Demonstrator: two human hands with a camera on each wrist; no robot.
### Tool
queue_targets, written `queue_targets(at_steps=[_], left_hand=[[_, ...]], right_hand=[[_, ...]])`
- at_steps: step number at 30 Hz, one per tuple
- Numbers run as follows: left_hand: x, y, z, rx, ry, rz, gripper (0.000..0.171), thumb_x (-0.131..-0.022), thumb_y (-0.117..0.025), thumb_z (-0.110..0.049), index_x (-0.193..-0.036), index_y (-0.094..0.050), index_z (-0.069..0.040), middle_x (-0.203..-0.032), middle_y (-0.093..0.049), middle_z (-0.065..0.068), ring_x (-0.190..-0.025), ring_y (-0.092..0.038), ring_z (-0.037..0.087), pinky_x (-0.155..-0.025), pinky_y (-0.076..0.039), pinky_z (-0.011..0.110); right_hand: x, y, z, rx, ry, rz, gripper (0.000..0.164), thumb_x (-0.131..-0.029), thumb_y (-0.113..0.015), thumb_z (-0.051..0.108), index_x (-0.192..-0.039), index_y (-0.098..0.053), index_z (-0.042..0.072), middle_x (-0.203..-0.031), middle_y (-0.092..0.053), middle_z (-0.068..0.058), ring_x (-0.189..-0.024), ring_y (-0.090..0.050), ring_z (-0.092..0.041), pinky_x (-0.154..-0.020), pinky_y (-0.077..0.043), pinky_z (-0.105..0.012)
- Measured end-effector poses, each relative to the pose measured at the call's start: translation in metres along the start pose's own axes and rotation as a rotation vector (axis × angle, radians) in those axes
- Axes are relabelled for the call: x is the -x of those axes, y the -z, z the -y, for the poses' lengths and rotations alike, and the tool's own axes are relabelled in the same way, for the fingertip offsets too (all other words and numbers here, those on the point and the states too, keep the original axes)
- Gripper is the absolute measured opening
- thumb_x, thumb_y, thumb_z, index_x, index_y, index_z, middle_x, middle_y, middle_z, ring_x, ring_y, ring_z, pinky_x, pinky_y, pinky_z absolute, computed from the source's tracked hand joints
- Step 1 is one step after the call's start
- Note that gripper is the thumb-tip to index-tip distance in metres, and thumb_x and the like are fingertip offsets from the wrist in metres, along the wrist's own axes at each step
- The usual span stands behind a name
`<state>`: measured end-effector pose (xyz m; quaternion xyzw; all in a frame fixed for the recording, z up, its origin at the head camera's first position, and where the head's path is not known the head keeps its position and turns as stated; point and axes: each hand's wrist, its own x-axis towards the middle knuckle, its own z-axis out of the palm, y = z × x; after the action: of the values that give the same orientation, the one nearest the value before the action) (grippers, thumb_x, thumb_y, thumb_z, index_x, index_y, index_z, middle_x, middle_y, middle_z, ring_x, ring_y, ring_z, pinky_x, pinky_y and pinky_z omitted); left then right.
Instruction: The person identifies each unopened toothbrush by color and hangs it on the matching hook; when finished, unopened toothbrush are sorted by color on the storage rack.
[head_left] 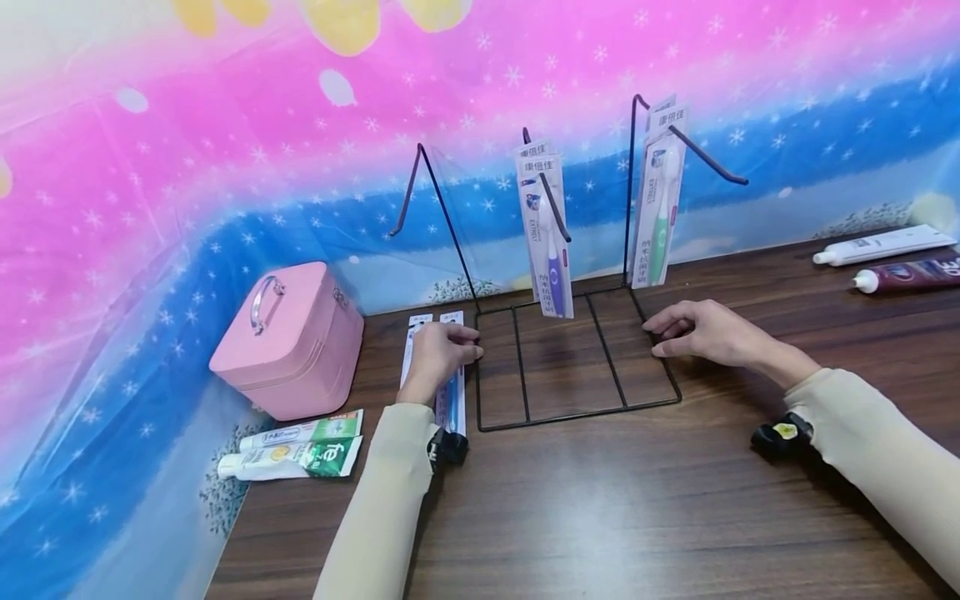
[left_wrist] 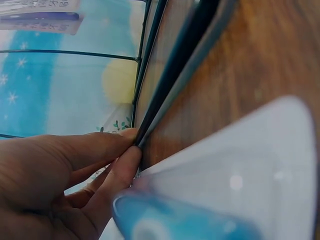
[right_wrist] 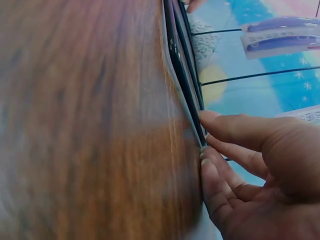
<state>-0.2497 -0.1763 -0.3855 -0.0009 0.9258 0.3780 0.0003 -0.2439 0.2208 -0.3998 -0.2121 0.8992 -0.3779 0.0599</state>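
Observation:
A black wire display rack point(head_left: 570, 416) stands on the table, its base flat and its hooks reaching up in front of the backdrop. My left hand point(head_left: 438, 354) pinches the left side wire of the base between thumb and fingers, as the left wrist view shows. On the opposite side, the right hand point(head_left: 705, 333) pinches the right wire. Packaged toothbrushes with a purple handle point(head_left: 553, 258) hang from the middle hook, and green-handled ones point(head_left: 658, 217) from the right hook. The left hook carries nothing. Blue toothbrush packs point(head_left: 452, 404) lie beside the rack, partly hidden by my left hand.
At the left stands a pink case point(head_left: 292, 350) with a handle on its lid. Two toothpaste tubes, one of them green and white point(head_left: 292, 460), lie in front of it. A white tube point(head_left: 885, 246) and a dark red tube point(head_left: 911, 275) lie at the far right.

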Motion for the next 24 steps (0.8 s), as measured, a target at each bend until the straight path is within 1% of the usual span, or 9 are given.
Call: queue_targets(at_steps=[7,13,17,20,24], left_hand=[[-0.002,0.004,-0.001,-0.005,-0.026,0.002,0.019,-0.088,-0.073,-0.015,-0.107,-0.075,-0.011,-0.101,-0.069,0.003,-0.081,-0.067,0.016,-0.067,-0.052,0.034],[0.002,0.007,0.0,0.03,-0.033,-0.015,0.02,-0.089,-0.072,-0.016,-0.108,-0.074,-0.01,-0.096,-0.071,0.004,-0.081,-0.068,0.016,-0.069,-0.053,0.035],[0.002,0.012,0.0,0.054,-0.048,-0.048,0.02,-0.089,-0.072,-0.015,-0.108,-0.074,-0.009,-0.094,-0.071,0.003,-0.08,-0.069,0.016,-0.073,-0.053,0.037],[0.001,0.019,0.0,0.07,-0.058,-0.078,0.022,-0.089,-0.071,-0.013,-0.11,-0.073,-0.006,-0.098,-0.07,0.006,-0.08,-0.07,0.018,-0.074,-0.055,0.036],[0.001,0.027,0.003,0.059,-0.051,-0.126,0.024,-0.089,-0.071,-0.013,-0.112,-0.073,-0.005,-0.1,-0.07,0.009,-0.079,-0.07,0.02,-0.071,-0.056,0.035]], right_hand=[[-0.002,-0.003,-0.003,0.032,0.002,-0.012,0.037,-0.088,-0.074,0.028,-0.12,-0.068,0.011,-0.116,-0.065,-0.008,-0.1,-0.06,-0.023,-0.079,-0.047,-0.039],[-0.002,-0.004,-0.001,0.026,0.021,-0.007,0.038,-0.088,-0.074,0.029,-0.121,-0.068,0.01,-0.115,-0.064,-0.008,-0.099,-0.059,-0.023,-0.079,-0.046,-0.04],[0.0,-0.004,-0.001,0.029,0.017,-0.003,0.039,-0.088,-0.074,0.029,-0.121,-0.067,0.01,-0.116,-0.064,-0.008,-0.1,-0.06,-0.023,-0.079,-0.046,-0.04],[0.0,-0.004,-0.001,0.025,0.01,-0.001,0.04,-0.088,-0.074,0.03,-0.122,-0.067,0.01,-0.115,-0.064,-0.008,-0.1,-0.06,-0.023,-0.079,-0.046,-0.04],[-0.001,-0.004,-0.002,0.022,0.008,0.003,0.041,-0.087,-0.074,0.031,-0.122,-0.067,0.01,-0.114,-0.065,-0.007,-0.1,-0.059,-0.023,-0.079,-0.046,-0.039]])
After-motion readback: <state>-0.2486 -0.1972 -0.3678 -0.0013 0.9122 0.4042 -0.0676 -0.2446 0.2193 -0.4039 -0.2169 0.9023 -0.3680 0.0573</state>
